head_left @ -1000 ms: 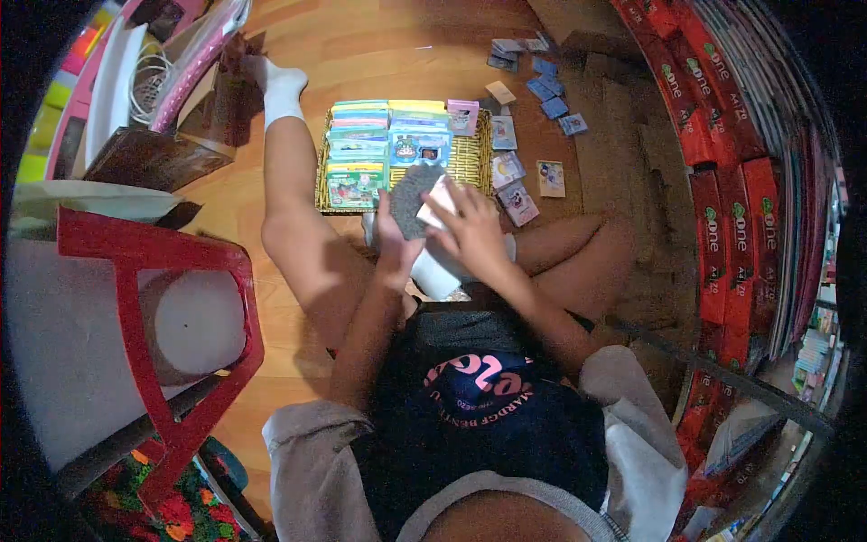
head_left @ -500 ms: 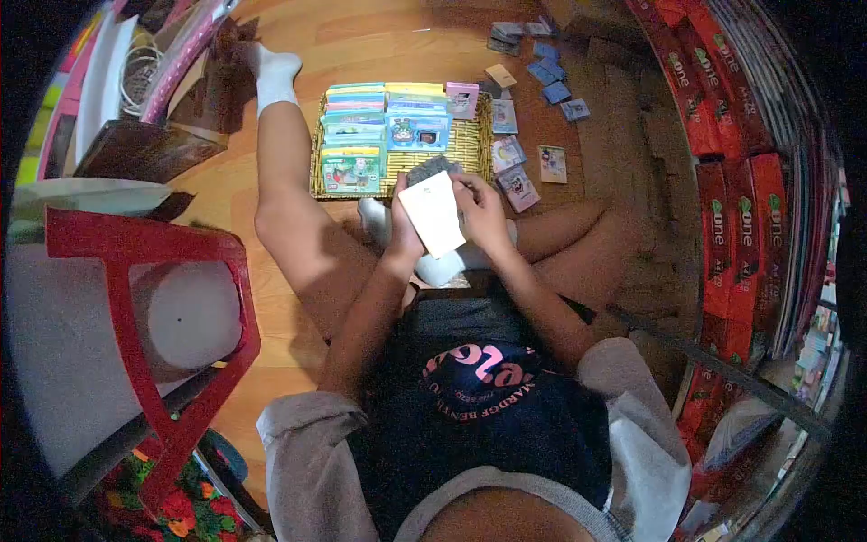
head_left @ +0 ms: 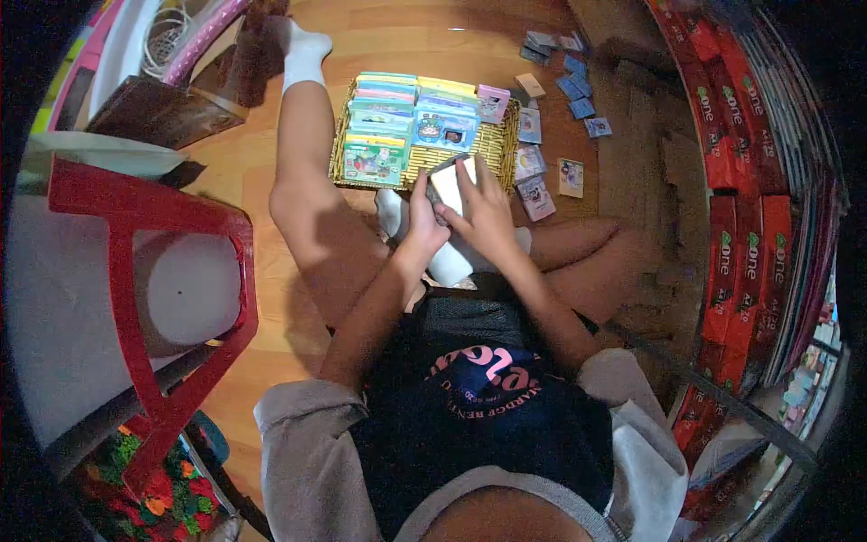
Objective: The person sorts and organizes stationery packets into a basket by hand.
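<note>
Between my hands is a small white card-like pad point(head_left: 449, 190), with a dark grey piece showing along its edge; what that piece is I cannot make out. My left hand point(head_left: 425, 221) grips the pad from its left side. My right hand point(head_left: 488, 215) lies over the right part, fingers on top and thumb near the lower edge. Just beyond both hands stands a woven basket point(head_left: 424, 161) with rows of small colourful packs, among them a green pack point(head_left: 374, 163) and a blue pack point(head_left: 445, 130).
Right of the basket, several small packs point(head_left: 536, 199) and blue packets point(head_left: 573, 87) lie on the wooden floor point(head_left: 397, 45). Red boxes point(head_left: 722, 262) are stacked at the right. A red chair point(head_left: 135, 361) stands at the left. My legs stretch around the basket.
The white pad has been drawn in, tilted, and partly covered as my right hand moved over it. The whole view has shifted slightly, with the basket appearing farther right.
</note>
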Motion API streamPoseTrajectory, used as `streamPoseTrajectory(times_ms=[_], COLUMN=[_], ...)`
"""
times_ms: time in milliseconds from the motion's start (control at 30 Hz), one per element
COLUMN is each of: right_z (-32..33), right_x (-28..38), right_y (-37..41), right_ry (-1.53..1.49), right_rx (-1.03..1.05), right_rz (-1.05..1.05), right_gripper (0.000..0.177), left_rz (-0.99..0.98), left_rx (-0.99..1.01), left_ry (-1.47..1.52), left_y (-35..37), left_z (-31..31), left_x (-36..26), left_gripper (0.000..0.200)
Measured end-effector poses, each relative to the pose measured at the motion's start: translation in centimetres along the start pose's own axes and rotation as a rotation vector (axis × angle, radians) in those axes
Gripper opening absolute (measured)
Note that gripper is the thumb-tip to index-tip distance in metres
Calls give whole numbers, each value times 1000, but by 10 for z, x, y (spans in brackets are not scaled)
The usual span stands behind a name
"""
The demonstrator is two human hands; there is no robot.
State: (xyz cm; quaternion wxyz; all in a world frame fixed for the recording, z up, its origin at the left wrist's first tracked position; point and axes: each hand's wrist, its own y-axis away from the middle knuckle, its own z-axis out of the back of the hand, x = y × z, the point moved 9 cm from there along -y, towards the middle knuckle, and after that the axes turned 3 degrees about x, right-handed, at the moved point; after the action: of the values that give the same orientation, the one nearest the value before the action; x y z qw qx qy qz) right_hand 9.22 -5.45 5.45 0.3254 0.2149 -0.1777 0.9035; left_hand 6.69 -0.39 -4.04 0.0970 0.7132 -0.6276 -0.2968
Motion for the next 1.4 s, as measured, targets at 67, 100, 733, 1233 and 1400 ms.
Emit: streamPoseTrajectory(times_ms=[67,100,733,1233,1400], right_z=[5,10,-57,-20,-82], right_x=[-15,-20,-27,-91,-110], right_y=[-10,-14,-93,-62,-33], right_ry=[1,-46,393,-178,-779], right_rx=[-40,-76,119,-197,-170], right_rz=[-86,-104,303,-320,-549], right_gripper=[67,66,75,77,81], left_rz=[-14,-28,-559,-499,-432], left_rx=[50,53,-129,-43,-148], left_ry=[83,56,304,297,316], left_y=[-2,-7,2,-3,-7], left_z=[-2,4,51,37,40], left_x=[-2,-3,-91,-86,-69], left_gripper=[44,43,38,34,38])
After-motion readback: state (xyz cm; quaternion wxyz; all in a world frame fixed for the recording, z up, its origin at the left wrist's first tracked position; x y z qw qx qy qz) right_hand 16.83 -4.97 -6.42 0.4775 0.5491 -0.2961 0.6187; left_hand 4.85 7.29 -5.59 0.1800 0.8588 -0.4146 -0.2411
